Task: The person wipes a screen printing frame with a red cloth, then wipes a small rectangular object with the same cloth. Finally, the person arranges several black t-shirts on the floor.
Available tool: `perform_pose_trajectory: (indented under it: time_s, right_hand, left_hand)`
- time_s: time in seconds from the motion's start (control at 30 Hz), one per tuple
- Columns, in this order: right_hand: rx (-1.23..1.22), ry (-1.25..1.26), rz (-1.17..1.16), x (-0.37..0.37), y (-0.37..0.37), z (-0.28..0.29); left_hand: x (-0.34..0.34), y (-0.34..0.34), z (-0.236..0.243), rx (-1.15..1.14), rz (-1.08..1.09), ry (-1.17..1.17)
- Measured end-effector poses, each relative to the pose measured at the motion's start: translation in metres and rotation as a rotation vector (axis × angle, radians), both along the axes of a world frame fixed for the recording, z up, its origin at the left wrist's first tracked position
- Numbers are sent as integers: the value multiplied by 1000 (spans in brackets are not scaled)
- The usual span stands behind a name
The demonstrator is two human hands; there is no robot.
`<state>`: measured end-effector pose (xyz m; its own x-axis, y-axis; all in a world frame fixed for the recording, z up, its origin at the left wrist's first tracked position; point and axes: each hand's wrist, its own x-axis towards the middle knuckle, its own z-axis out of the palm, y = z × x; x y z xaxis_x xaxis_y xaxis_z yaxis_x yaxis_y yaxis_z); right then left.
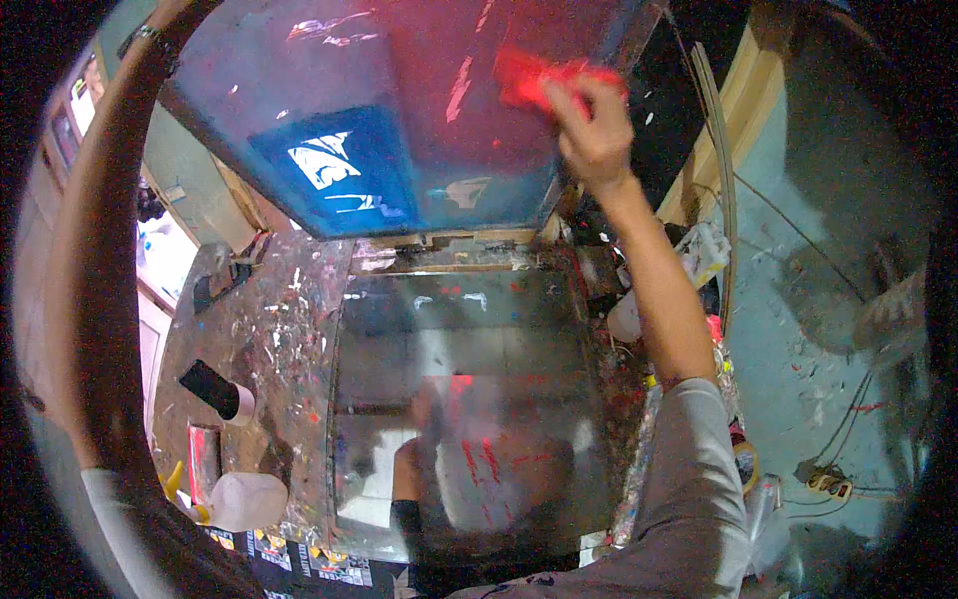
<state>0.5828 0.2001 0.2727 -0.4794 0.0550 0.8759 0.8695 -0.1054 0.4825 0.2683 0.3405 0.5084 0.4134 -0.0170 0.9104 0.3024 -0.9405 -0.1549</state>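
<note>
My right hand (597, 140) is closed on a bright red cloth (534, 80), pressed against the mesh of a raised screen-printing frame (299, 75). Red colour stains the mesh around the cloth, and a darker blue panel (384, 200) with bright openings covers its lower left. My left arm reaches up along the left side; the left hand (178, 14) is at the frame's upper left edge, its fingers cut off by the picture's top. Below the frame lies a glossy dark glass-like plate (469, 329) with red smears and reflections.
On the paint-spattered table (289, 329) at left are a black slab-shaped object (208, 387), a red-stained tray-like piece (204, 454) and a white bottle (247, 501) with yellow nozzle. A crumpled plastic bag (704, 250) and tape roll (744, 465) are at right; a power strip (828, 486) lies beyond.
</note>
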Motion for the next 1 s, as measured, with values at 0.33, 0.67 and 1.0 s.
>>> perform_pose_trajectory:
  time_s: [0.33,0.67,1.0]
  right_hand:
    - [-346,149,124,-29,54,-101]
    - [-209,165,82,-27,18,-60]
    - [-445,112,39,-31,39,-98]
  left_hand:
    - [4,3,-2,13,-53,1]
    - [6,-5,-8,-35,-80,-3]
    - [-4,-14,-5,-114,-2,52]
